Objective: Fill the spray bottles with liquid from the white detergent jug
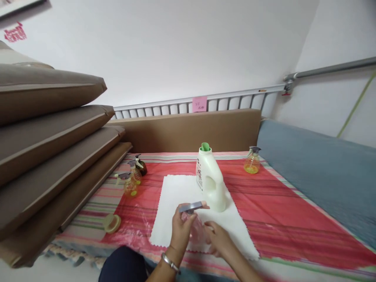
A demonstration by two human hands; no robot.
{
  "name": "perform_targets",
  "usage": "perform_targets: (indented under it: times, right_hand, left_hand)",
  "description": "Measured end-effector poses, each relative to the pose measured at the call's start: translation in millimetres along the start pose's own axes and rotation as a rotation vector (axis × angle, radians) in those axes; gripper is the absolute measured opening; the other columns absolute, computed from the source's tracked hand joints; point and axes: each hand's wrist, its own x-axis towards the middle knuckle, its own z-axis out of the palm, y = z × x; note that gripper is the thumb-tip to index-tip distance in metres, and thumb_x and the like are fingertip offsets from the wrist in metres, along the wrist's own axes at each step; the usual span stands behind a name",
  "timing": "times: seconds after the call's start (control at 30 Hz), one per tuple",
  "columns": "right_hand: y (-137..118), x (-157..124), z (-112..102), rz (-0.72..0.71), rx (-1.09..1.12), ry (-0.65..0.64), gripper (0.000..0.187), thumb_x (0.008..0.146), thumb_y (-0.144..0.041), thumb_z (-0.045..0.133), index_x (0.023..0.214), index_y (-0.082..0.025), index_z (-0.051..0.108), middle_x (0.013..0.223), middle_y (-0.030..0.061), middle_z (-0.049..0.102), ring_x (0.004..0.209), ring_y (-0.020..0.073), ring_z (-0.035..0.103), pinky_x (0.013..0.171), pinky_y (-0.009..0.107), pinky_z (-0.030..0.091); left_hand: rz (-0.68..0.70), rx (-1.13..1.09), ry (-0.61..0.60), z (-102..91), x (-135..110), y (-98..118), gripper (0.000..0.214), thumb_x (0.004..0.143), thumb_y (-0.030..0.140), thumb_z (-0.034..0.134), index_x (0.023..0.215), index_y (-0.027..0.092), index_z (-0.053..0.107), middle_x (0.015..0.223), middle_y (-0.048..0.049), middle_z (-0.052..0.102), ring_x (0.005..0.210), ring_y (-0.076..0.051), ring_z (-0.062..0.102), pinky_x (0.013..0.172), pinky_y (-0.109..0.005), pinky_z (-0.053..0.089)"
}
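My left hand is closed around the top of a small clear pump bottle with a grey pump head, holding it upright over a white cloth. My right hand grips the bottle's lower side from the right. A white detergent jug with a green spout stands on the cloth just behind the hands. A silver bracelet sits on my left wrist.
Three small pump bottles stand at the left of the red striped sheet, another with yellow liquid at the back right. A yellow-green lid lies front left. Stacked brown cushions fill the left; grey-blue padding the right.
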Motion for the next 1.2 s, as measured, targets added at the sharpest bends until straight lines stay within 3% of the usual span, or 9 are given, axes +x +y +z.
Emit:
perform_targets:
  times: [0.13, 0.2, 0.27, 0.33, 0.43, 0.5, 0.6, 0.97, 1.2]
  right_hand:
    - [-45.2, -32.7, -19.1, -0.195, -0.297, 0.266, 0.027, 0.073, -0.042, 0.066, 0.094, -0.024, 0.060, 0.063, -0.0029, 0.061, 0.058, 0.0181, 0.058, 0.057, 0.030, 0.042]
    - [-74.0, -49.1, -11.9, -0.481, -0.670, 0.353, 0.031, 0.077, -0.039, 0.063, 0.105, -0.025, 0.059, 0.090, 0.0045, 0.067, 0.081, 0.0232, 0.061, 0.076, 0.036, 0.045]
    - [-97.7, -56.8, 5.7, -0.696, -0.945, 0.179, 0.037, 0.079, -0.030, 0.062, 0.115, -0.026, 0.056, 0.115, 0.0077, 0.061, 0.108, 0.0262, 0.054, 0.093, 0.040, 0.040]
    - [-112.7, -54.2, 26.5, -0.761, -1.187, -0.017, 0.046, 0.078, -0.018, 0.061, 0.122, -0.025, 0.052, 0.127, 0.0076, 0.055, 0.119, 0.0249, 0.046, 0.101, 0.041, 0.035]
    - [-123.2, -39.1, 49.6, -0.649, -1.489, -0.171, 0.037, 0.079, -0.012, 0.057, 0.113, -0.024, 0.058, 0.110, 0.0056, 0.065, 0.105, 0.0231, 0.055, 0.093, 0.037, 0.039]
    - [-128.3, -28.0, 55.9, -0.568, -1.591, -0.190, 0.021, 0.081, -0.015, 0.054, 0.098, -0.022, 0.064, 0.093, 0.0053, 0.068, 0.089, 0.0229, 0.062, 0.081, 0.034, 0.043]
    - [-138.4, -16.3, 57.4, -0.504, -1.641, -0.165, 0.014, 0.083, -0.021, 0.052, 0.088, -0.019, 0.065, 0.088, 0.0071, 0.069, 0.081, 0.0238, 0.065, 0.067, 0.031, 0.042]
    - [-144.7, -9.4, 71.2, -0.337, -1.668, -0.030, 0.011, 0.079, -0.025, 0.051, 0.078, -0.018, 0.060, 0.075, 0.0081, 0.070, 0.072, 0.0222, 0.065, 0.055, 0.026, 0.032]
    - [-147.2, -8.7, 65.1, -0.261, -1.531, 0.007, 0.017, 0.082, -0.029, 0.047, 0.082, -0.019, 0.061, 0.061, 0.0017, 0.067, 0.058, 0.0169, 0.063, 0.054, 0.023, 0.036]
  left_hand:
    - [0.006, 0.071, 0.049, 5.9, -9.1, -13.1, 0.021, 0.073, 0.025, 0.067, 0.092, 0.018, 0.064, 0.091, -0.0065, 0.065, 0.090, -0.024, 0.061, 0.084, -0.035, 0.045]
    - [0.032, 0.095, 0.041, 7.9, -11.3, -17.3, 0.021, 0.074, 0.024, 0.066, 0.094, 0.018, 0.063, 0.093, -0.0065, 0.064, 0.092, -0.023, 0.060, 0.086, -0.035, 0.045]
    - [0.075, 0.149, 0.033, 8.6, -12.1, -21.1, 0.021, 0.076, 0.023, 0.063, 0.097, 0.019, 0.061, 0.095, -0.0062, 0.062, 0.092, -0.023, 0.059, 0.086, -0.036, 0.045]
    - [0.111, 0.211, 0.029, 8.2, -12.4, -25.4, 0.023, 0.078, 0.021, 0.060, 0.100, 0.019, 0.058, 0.097, -0.0060, 0.061, 0.093, -0.022, 0.058, 0.086, -0.037, 0.045]
    - [0.131, 0.270, 0.036, 6.6, -12.4, -31.6, 0.022, 0.078, 0.016, 0.056, 0.100, 0.019, 0.056, 0.097, -0.0056, 0.060, 0.093, -0.021, 0.056, 0.086, -0.037, 0.044]
    - [0.135, 0.296, 0.030, 5.7, -11.8, -34.3, 0.019, 0.076, 0.016, 0.058, 0.095, 0.019, 0.057, 0.092, -0.0046, 0.060, 0.089, -0.021, 0.055, 0.083, -0.036, 0.044]
    - [0.137, 0.337, 0.014, 5.5, -9.5, -35.4, 0.014, 0.074, 0.020, 0.064, 0.086, 0.019, 0.058, 0.086, -0.0030, 0.060, 0.084, -0.021, 0.054, 0.078, -0.034, 0.043]
    - [0.126, 0.367, 0.031, 9.8, -9.1, -36.6, 0.019, 0.073, 0.028, 0.068, 0.087, 0.019, 0.059, 0.088, -0.0034, 0.063, 0.085, -0.021, 0.055, 0.079, -0.034, 0.041]
    - [0.109, 0.377, 0.033, 10.2, -10.4, -39.0, 0.024, 0.068, 0.023, 0.073, 0.089, 0.020, 0.060, 0.091, -0.0023, 0.063, 0.090, -0.021, 0.055, 0.081, -0.033, 0.041]
